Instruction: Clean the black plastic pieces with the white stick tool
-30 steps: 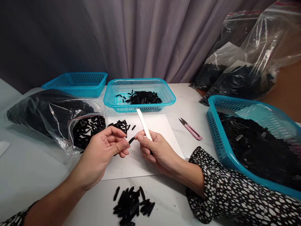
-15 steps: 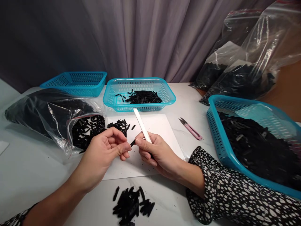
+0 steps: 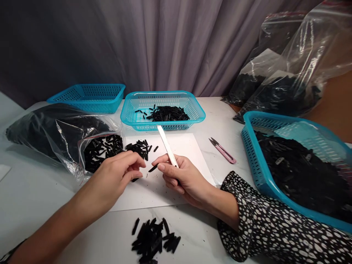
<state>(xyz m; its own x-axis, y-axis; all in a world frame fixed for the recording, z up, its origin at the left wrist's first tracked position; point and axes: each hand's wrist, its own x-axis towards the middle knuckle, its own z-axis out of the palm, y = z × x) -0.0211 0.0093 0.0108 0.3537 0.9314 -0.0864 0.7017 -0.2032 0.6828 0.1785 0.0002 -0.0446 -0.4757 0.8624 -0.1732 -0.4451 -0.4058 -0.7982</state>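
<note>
At the near edge of the white table, a loose pile of black pieces lies below and between the two forearms. The left hand is loosely curled, back upward, its thumb and forefinger tips parted by a small gap; its forearm slants up from the lower left corner. A dark bit shows beneath its thumb, and I cannot tell whether the hand touches it. The right hand pinches one slim black piece at its thumb and forefinger tips, over the white sheet, the piece's free end toward the left hand. The same hand grips a white tool, which slants up and leftward. Its forearm reaches in from the right, in a spotted sleeve.

To the right stands a blue basket of dark pieces, with pink snips lying to its left. Beyond the left hand, a clear bag lies open, black pieces at its mouth. Farther back, a middle basket holds more, before the grey curtain
</note>
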